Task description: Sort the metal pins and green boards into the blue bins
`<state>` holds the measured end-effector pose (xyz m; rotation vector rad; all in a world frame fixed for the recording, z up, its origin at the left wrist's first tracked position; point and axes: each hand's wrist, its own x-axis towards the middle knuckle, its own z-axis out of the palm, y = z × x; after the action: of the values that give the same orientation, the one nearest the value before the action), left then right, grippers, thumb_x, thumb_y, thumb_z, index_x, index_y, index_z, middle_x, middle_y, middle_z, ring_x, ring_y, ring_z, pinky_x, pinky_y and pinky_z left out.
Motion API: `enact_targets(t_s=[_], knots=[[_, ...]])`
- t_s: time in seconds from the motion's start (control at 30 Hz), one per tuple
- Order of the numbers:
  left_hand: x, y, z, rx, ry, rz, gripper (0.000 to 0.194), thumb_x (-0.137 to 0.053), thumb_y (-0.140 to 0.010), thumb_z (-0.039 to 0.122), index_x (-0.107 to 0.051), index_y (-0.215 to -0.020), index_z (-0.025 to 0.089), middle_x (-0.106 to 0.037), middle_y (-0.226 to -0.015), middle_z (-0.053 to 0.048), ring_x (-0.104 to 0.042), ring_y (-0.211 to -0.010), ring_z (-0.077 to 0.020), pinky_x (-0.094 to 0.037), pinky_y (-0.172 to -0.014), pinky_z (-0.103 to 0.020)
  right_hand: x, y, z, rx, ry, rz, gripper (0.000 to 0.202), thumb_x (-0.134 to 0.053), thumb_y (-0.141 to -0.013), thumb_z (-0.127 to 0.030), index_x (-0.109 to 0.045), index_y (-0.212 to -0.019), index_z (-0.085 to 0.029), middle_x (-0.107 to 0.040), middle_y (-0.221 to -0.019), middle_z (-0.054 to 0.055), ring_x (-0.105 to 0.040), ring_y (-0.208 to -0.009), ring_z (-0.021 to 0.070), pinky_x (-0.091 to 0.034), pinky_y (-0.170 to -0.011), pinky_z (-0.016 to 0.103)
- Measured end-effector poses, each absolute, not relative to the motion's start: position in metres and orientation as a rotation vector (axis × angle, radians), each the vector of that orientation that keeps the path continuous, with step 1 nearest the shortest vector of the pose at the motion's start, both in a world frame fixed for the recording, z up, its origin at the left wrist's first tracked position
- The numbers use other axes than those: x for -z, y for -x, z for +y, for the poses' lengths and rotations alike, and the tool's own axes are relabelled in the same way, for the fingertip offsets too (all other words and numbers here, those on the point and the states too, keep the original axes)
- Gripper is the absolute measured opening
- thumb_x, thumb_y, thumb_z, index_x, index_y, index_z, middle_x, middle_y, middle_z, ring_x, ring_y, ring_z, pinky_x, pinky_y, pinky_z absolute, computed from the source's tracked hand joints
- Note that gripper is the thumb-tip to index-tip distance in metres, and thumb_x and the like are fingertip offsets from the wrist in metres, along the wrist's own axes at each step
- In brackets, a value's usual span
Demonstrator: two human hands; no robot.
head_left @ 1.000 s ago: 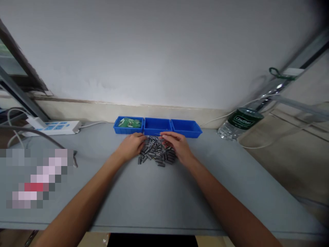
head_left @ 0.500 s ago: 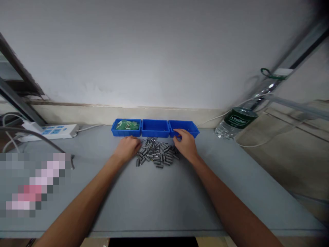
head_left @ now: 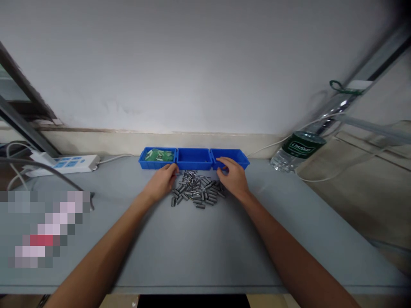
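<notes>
A pile of small metal parts (head_left: 195, 188) lies on the grey table between my hands. My left hand (head_left: 163, 182) is at the pile's left edge, just in front of the left blue bin (head_left: 157, 165); its fingers are closed, and what they hold, if anything, is too small to name. My right hand (head_left: 233, 176) is at the pile's right side, thumb and fingers apart, by the front of the right blue bin (head_left: 241, 157). Green and pale pieces lie in the left bin. Between these two stands the middle blue bin (head_left: 194, 165).
At the right stands a clear bottle with a green label (head_left: 301, 147). A white power strip (head_left: 77, 164) with cables sits at the left. The grey table (head_left: 199, 252) runs back to a pale wall. A pixelated patch covers the left side.
My left hand has moved up and slightly right, towards the gap between the left and middle bins. My right hand has hardly moved. The view has shifted slightly.
</notes>
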<state>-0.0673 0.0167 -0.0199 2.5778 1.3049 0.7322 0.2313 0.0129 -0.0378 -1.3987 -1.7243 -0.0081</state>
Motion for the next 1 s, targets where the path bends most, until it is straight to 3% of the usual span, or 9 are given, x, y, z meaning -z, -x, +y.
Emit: enact_targets(t_s=[0.07,0.17,0.27,0.37,0.57,0.77,0.87,1.0], knots=[[0.017,0.068,0.017,-0.898,-2.512,1.185,0.015,-0.056,-0.09,0.008,-0.059,-0.1,0.02,-0.066,-0.093,-0.005,-0.062,-0.076,-0.0177,-0.051,-0.069,-0.03,0.031,-0.227,0.008,0.036,1.36,-1.681,0.038,-0.056,-0.083,-0.02,-0.075,-0.117,-0.018,-0.074,-0.122,0.015,-0.07,-0.085,0.0245,-0.057,-0.094,0.048],[0.01,0.065,0.015,-1.132,-2.419,1.086,0.017,-0.063,-0.088,0.009,-0.062,-0.101,0.02,-0.068,-0.085,-0.001,-0.066,-0.076,-0.0153,-0.055,-0.071,-0.028,0.02,-0.214,-0.001,-0.055,1.269,-1.657,0.036,-0.057,-0.086,-0.023,-0.074,-0.117,-0.018,-0.077,-0.099,0.01,-0.069,-0.079,0.0227,-0.058,-0.086,0.043],[0.003,0.06,0.01,-1.28,-2.281,1.015,0.016,-0.07,-0.087,0.014,-0.066,-0.102,0.019,-0.073,-0.085,-0.002,-0.071,-0.079,-0.0153,-0.059,-0.075,-0.028,0.011,-0.195,-0.012,-0.422,1.163,-1.671,0.031,-0.062,-0.087,-0.028,-0.074,-0.115,-0.022,-0.078,-0.089,0.005,-0.071,-0.078,0.0212,-0.058,-0.078,0.038],[-0.001,0.056,0.006,-1.341,-2.177,0.918,0.017,-0.076,-0.085,0.021,-0.069,-0.1,0.017,-0.075,-0.087,-0.004,-0.073,-0.079,-0.0157,-0.064,-0.078,-0.029,0.005,-0.176,-0.022,-0.799,1.09,-1.632,0.032,-0.07,-0.086,-0.034,-0.074,-0.116,-0.024,-0.08,-0.091,0.004,-0.074,-0.085,0.0216,-0.059,-0.084,0.039],[-0.006,0.053,0.0,-1.294,-2.175,0.834,0.014,-0.076,-0.086,0.022,-0.071,-0.098,0.015,-0.077,-0.095,-0.007,-0.077,-0.08,-0.0166,-0.065,-0.078,-0.03,0.006,-0.16,-0.028,-1.262,0.974,-1.385,0.032,-0.083,-0.075,-0.041,-0.08,-0.102,-0.025,-0.081,-0.09,0.005,-0.076,-0.085,0.0218,-0.061,-0.085,0.04],[-0.005,0.055,0.0,-1.155,-2.388,0.929,0.014,-0.071,-0.091,0.02,-0.072,-0.105,0.017,-0.079,-0.103,-0.007,-0.076,-0.087,-0.0181,-0.063,-0.085,-0.032,0.01,-0.162,-0.024,-1.286,0.998,-1.238,0.023,-0.084,-0.072,-0.039,-0.084,-0.089,-0.024,-0.081,-0.084,0.005,-0.072,-0.076,0.0191,-0.058,-0.078,0.036],[0.005,0.058,0.005,-0.858,-2.581,1.041,0.031,-0.056,-0.096,0.011,-0.069,-0.123,0.018,-0.076,-0.122,-0.011,-0.073,-0.111,-0.0234,-0.059,-0.1,-0.04,0.007,-0.17,-0.019,-1.133,1.068,-1.157,0.024,-0.08,-0.072,-0.039,-0.083,-0.088,-0.022,-0.081,-0.087,0.007,-0.071,-0.075,0.0195,-0.057,-0.075,0.035],[0.018,0.062,0.012,-0.517,-2.776,1.065,0.057,-0.051,-0.084,-0.004,-0.063,-0.137,0.012,-0.064,-0.144,-0.018,-0.061,-0.135,-0.0283,-0.048,-0.116,-0.047,0.007,-0.187,-0.01,-0.835,1.142,-0.956,0.036,-0.075,-0.074,-0.037,-0.081,-0.105,-0.02,-0.08,-0.111,0.011,-0.073,-0.082,0.0212,-0.058,-0.072,0.036]])
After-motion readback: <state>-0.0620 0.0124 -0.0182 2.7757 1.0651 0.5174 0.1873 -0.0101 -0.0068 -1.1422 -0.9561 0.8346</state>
